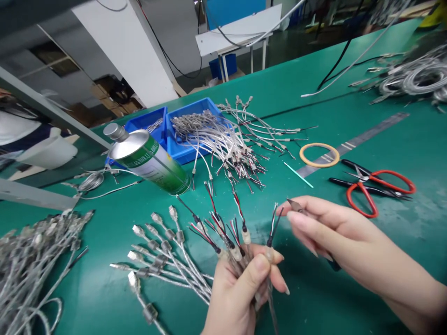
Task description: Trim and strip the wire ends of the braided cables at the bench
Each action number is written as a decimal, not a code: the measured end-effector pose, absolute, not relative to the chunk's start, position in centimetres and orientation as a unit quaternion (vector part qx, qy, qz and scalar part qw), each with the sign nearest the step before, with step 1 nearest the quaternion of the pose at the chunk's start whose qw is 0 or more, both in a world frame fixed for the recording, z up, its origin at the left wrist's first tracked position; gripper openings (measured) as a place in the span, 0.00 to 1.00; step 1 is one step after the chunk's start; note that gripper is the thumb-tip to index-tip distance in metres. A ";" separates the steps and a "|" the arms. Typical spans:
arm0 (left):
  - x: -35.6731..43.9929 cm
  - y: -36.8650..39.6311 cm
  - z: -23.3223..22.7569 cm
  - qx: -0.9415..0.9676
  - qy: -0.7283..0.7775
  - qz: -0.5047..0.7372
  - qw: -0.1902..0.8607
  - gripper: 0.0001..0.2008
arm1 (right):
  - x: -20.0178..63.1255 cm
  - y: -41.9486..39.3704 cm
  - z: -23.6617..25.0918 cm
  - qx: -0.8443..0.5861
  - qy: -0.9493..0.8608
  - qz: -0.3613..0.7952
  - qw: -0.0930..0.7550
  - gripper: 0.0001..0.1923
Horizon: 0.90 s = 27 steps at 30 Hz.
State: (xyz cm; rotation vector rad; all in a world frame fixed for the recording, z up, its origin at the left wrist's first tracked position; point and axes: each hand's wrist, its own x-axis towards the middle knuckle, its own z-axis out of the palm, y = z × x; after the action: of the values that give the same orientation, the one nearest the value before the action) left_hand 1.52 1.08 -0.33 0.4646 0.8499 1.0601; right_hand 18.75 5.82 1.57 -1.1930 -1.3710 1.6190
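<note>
My left hand [244,284] is closed round several clear-jacketed USB cables [195,279]. Their split ends, with red, black, white and green wires, point up and away from me. Between thumb and fingers one cable [269,251] stands apart from the bunch, its thin wires fanned out. Just right of those wires, my right hand [324,228] pinches a small pointed tool [296,205]; its tip is close to the wires, and a dark end shows below the palm. The fingers hide most of the tool. USB plugs [138,230] of the cables lie to the left on the green table.
A green-and-white metal can [153,163] stands before a blue bin [181,153] heaped with cables. Red-handled cutters [363,181], a tape ring [319,155] and a steel ruler [366,132] lie right. Cable piles [42,260] fill the left and far-right areas.
</note>
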 end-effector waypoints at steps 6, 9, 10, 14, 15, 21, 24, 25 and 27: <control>1.8 1.1 -0.3 0.206 0.410 0.447 0.768 0.11 | 17.8 5.5 1.6 -0.360 -0.486 0.724 0.332 0.11; 2.1 1.1 -0.2 0.176 0.442 0.452 0.755 0.14 | 17.7 5.4 1.6 -0.388 -0.503 0.685 0.356 0.12; 2.2 1.2 -0.1 0.171 0.445 0.451 0.754 0.15 | 17.8 5.4 1.5 -0.399 -0.505 0.676 0.359 0.13; 2.1 1.3 0.1 0.191 0.419 0.441 0.770 0.10 | 18.0 5.6 1.0 -0.418 -0.495 0.672 0.357 0.16; 2.0 1.2 0.1 0.199 0.412 0.439 0.773 0.08 | 18.0 5.6 0.9 -0.415 -0.491 0.678 0.357 0.16; 1.9 0.9 0.3 0.239 0.427 0.421 0.764 0.08 | 17.7 5.7 0.7 -0.356 -0.449 0.734 0.365 0.15; 1.9 0.9 0.4 0.246 0.432 0.419 0.760 0.10 | 17.6 5.6 0.6 -0.341 -0.425 0.758 0.357 0.14; 1.9 0.9 0.4 0.246 0.431 0.417 0.761 0.10 | 17.6 5.5 0.6 -0.338 -0.420 0.764 0.355 0.14; 1.9 0.9 0.5 0.245 0.427 0.418 0.763 0.09 | 17.6 5.5 0.5 -0.338 -0.413 0.769 0.352 0.15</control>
State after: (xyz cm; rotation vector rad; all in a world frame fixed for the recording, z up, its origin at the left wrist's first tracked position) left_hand 1.95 0.87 0.46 0.5332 0.9296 0.9085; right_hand 17.61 5.50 0.51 -0.8735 -1.0698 1.9904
